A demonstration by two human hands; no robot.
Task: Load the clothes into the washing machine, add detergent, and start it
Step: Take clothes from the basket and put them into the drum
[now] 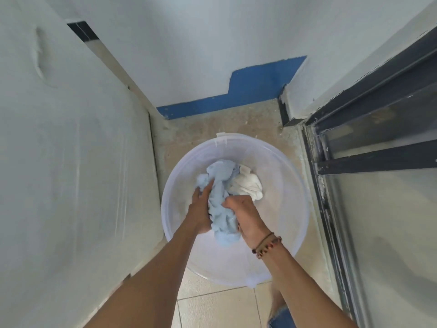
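Both hands are reaching down into the translucent tub on the floor, left hand and right hand bunching the pale blue cloth to lift it, while the white garment is lying at its two o'clock, waiting.

One round translucent white plastic tub stands on the floor. Inside it lie two pieces of clothing: one light blue crumpled cloth at the centre and one white crumpled cloth at two o'clock from it. Two bare hands reach in, left and right. One beaded bracelet circles the right wrist.
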